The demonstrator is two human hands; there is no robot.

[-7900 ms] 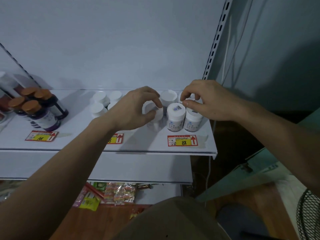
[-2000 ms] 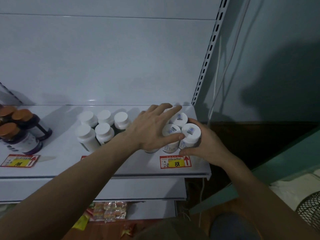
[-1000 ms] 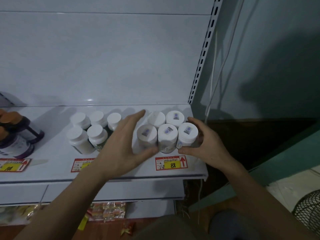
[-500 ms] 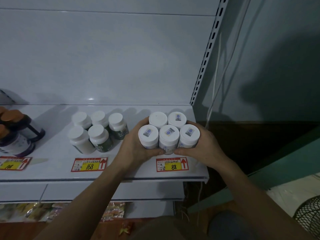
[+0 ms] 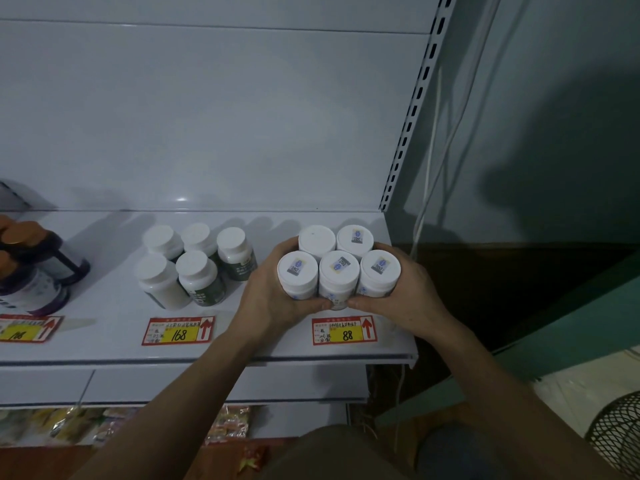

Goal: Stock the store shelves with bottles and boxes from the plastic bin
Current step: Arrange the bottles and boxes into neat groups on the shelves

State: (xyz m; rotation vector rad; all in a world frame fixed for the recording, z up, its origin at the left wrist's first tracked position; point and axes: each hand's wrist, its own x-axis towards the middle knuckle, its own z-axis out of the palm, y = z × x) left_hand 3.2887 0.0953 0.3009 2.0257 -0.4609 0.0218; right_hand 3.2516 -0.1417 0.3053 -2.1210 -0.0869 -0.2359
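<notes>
Several white-capped bottles [image 5: 338, 268] stand packed together at the right end of the white shelf [image 5: 104, 341], above the price tag marked 88 [image 5: 343, 330]. My left hand [image 5: 266, 292] cups the cluster from the left and front. From the right, my right hand [image 5: 401, 289] presses against it, thumbs almost meeting under the front row. The plastic bin is out of view.
Another group of white-capped bottles [image 5: 197, 265] stands left of my hands above the 168 tag [image 5: 178, 330]. Dark bottles with orange caps [image 5: 31, 258] sit at far left. A slotted upright [image 5: 412, 109] borders the shelf on the right. Snack packets [image 5: 228, 420] lie below.
Both hands have closed in around the bottle cluster, squeezing the bottles into a tight group. Two seconds ago my left hand lay over their caps.
</notes>
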